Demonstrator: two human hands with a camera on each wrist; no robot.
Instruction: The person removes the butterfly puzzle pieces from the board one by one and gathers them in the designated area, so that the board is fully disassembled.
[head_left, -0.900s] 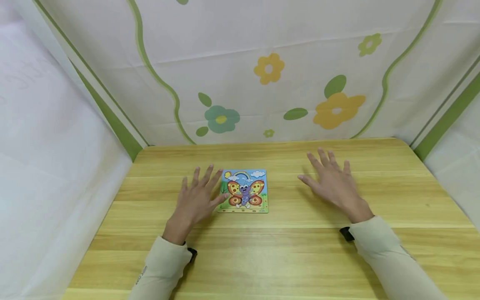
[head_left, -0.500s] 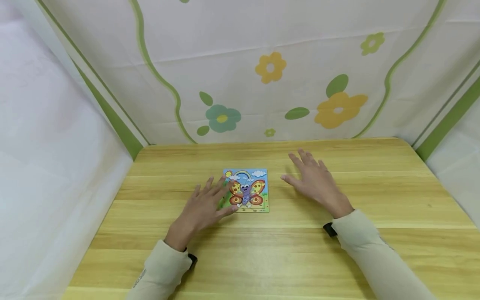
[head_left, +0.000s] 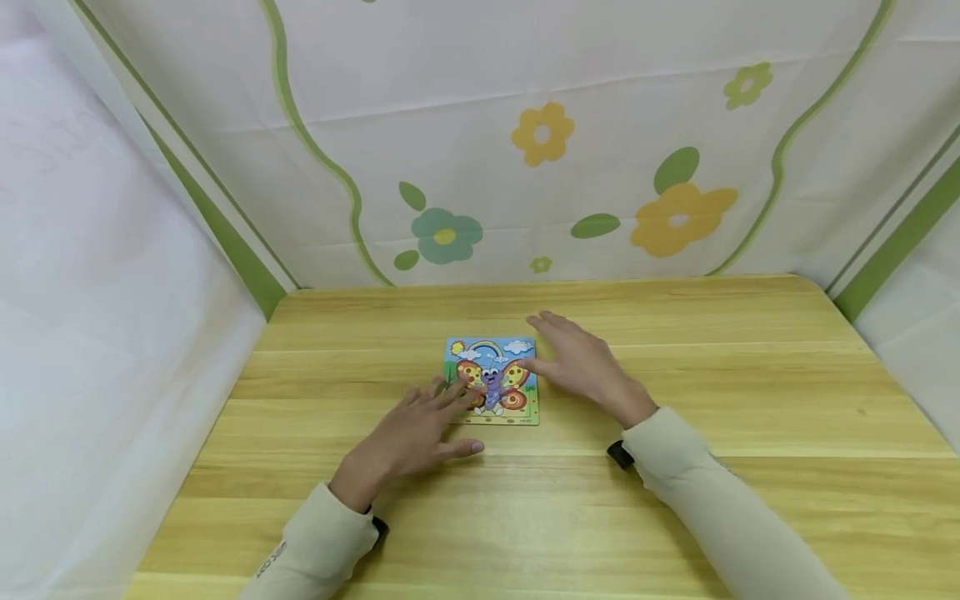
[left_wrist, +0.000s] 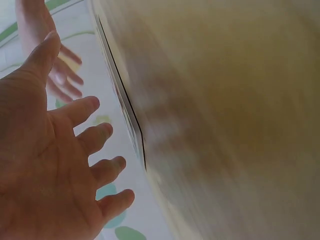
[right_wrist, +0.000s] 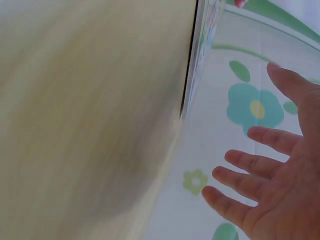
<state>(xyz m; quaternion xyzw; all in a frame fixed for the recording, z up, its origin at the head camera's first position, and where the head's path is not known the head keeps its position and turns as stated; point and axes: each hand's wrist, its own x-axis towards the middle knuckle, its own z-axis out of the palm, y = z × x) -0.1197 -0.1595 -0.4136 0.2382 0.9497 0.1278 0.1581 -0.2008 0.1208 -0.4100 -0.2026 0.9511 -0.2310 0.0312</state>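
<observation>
A square butterfly jigsaw puzzle [head_left: 492, 408] lies flat on the wooden table, its picture facing up with a sun, rainbow and clouds. My left hand [head_left: 416, 429] hovers over its lower left side, fingers spread and covering part of the left wing. At the upper right edge, my right hand [head_left: 581, 367] has its thumb overlapping the right wing in the head view. Both wrist views show the palms above the tabletop with nothing in them. The puzzle [left_wrist: 125, 100] appears edge-on beyond the left fingers, and likewise beside the right hand [right_wrist: 280, 185].
The wooden table [head_left: 712, 358] has light grain and rounded back corners. Behind it hangs a white curtain [head_left: 450, 100] printed with flowers and green vines. Another white cloth [head_left: 112, 292] closes off the left side.
My right hand has moved left, from well right of the puzzle to its right edge. My left hand has shifted slightly right and toward me, over the puzzle's lower left. The puzzle stays in place.
</observation>
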